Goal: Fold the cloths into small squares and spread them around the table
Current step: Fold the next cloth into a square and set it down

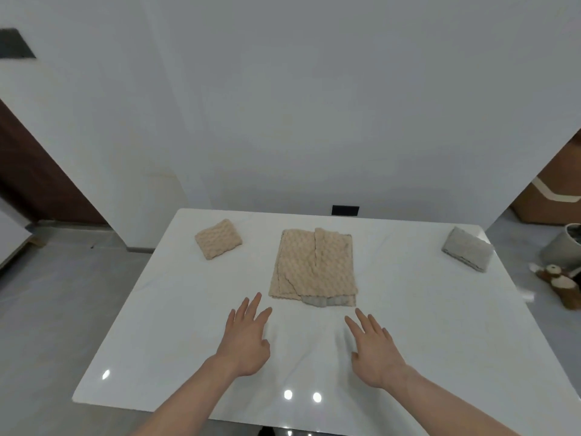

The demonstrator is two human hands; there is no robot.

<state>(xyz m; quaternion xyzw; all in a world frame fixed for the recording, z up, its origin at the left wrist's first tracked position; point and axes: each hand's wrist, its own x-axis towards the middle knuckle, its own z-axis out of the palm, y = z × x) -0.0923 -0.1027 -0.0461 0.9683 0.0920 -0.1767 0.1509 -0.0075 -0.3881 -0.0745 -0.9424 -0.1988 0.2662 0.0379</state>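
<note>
Waffle-textured beige cloth stack [314, 265]; glossy white table [408, 341]

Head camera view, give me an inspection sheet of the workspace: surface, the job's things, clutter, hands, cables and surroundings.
Surface: white glossy table, light reflections near the front edge.
Job's things: small beige folded cloth at far left; grey folded cloth at far right; larger beige cloth stack in the middle, a grey cloth edge showing under it, not yet a small square.
Clutter: nothing seen on the table.
Hands: left hand and right hand both open, fingers straight, short of the stack, holding nothing.
Cables: nothing seen.
Surroundings: white wall, black wall socket, bucket, plush toy, cardboard box.
</note>
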